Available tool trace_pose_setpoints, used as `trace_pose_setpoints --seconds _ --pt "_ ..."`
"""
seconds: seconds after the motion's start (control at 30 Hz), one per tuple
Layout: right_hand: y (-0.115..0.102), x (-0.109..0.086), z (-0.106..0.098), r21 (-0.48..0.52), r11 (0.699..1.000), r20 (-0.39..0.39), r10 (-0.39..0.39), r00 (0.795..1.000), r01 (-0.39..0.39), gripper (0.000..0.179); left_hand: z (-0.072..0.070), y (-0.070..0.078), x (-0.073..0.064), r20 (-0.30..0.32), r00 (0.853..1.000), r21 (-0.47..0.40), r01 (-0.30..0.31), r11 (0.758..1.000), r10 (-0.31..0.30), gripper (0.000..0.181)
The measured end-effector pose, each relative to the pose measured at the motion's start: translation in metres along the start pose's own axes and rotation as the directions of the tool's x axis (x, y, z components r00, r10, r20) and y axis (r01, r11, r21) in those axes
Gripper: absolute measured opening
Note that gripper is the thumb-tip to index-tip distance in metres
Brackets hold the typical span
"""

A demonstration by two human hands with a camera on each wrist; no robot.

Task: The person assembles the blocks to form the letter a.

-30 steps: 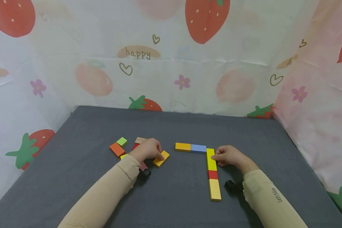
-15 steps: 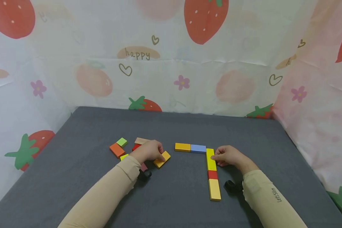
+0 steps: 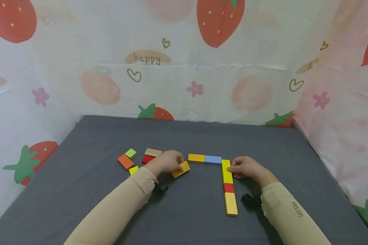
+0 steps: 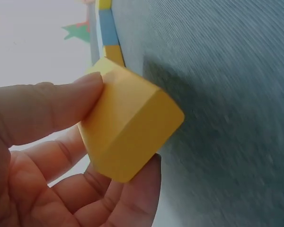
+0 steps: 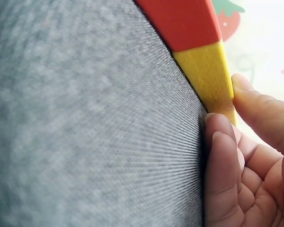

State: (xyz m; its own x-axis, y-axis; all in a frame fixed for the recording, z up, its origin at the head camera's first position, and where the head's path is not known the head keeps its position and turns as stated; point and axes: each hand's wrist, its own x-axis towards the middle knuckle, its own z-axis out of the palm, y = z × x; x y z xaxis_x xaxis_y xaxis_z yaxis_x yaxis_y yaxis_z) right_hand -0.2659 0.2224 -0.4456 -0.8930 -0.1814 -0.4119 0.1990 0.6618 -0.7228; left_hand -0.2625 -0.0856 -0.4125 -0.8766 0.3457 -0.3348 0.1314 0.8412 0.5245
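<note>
My left hand point(image 3: 167, 161) pinches an orange-yellow rectangular block point(image 3: 181, 170) between thumb and fingers. In the left wrist view that block point(image 4: 120, 123) is tilted, with its shadow on the cloth beside it. An L-shaped line of blocks lies to the right: an orange-yellow block point(image 3: 196, 158), a blue block point(image 3: 213, 160), a bright yellow block point(image 3: 226, 177), a red block point(image 3: 228, 188) and a pale yellow block point(image 3: 231, 204). My right hand point(image 3: 249, 168) holds the bright yellow one, thumb on its top and curled fingertips along its right side.
Loose blocks lie left of my left hand: green point(image 3: 131, 153), orange point(image 3: 125, 162), tan point(image 3: 153, 152), red point(image 3: 147, 159) and yellow point(image 3: 134, 169), partly behind my sleeve. Grey cloth point(image 3: 187, 221) covers the table. A strawberry-print curtain point(image 3: 171, 88) stands behind it.
My left hand has moved right with the orange-yellow block, towards the left end of the line, and the block has turned slightly. My right hand stays on the bright yellow block.
</note>
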Motion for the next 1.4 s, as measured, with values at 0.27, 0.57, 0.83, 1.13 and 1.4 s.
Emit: trace_pose_setpoints --seconds 0.27,0.57,0.83,1.13,1.4 --pt "0.000 0.000 -0.001 -0.002 1.000 0.004 -0.007 1.000 0.007 0.022 0.012 0.020 0.005 0.040 0.995 0.032 -0.094 0.995 0.093 0.012" --pt "0.000 0.000 -0.001 0.006 1.000 0.008 -0.007 1.000 0.007 0.022 0.029 0.039 0.010 0.069 0.983 0.021 -0.174 0.984 0.173 0.023" --pt "0.000 0.001 -0.001 0.002 1.000 0.008 -0.002 1.000 0.002 0.021 0.043 0.053 0.015 0.102 0.973 -0.009 -0.205 0.979 0.205 0.014" --pt "0.000 0.002 -0.001 0.004 1.000 0.013 -0.002 1.000 0.002 0.022 0.053 0.064 0.014 0.139 0.965 -0.010 -0.223 0.975 0.222 0.015" --pt "0.001 0.003 -0.001 0.001 1.000 0.008 0.007 1.000 -0.007 0.022 0.058 0.071 0.016 0.135 0.967 0.021 -0.219 0.976 0.214 0.013"
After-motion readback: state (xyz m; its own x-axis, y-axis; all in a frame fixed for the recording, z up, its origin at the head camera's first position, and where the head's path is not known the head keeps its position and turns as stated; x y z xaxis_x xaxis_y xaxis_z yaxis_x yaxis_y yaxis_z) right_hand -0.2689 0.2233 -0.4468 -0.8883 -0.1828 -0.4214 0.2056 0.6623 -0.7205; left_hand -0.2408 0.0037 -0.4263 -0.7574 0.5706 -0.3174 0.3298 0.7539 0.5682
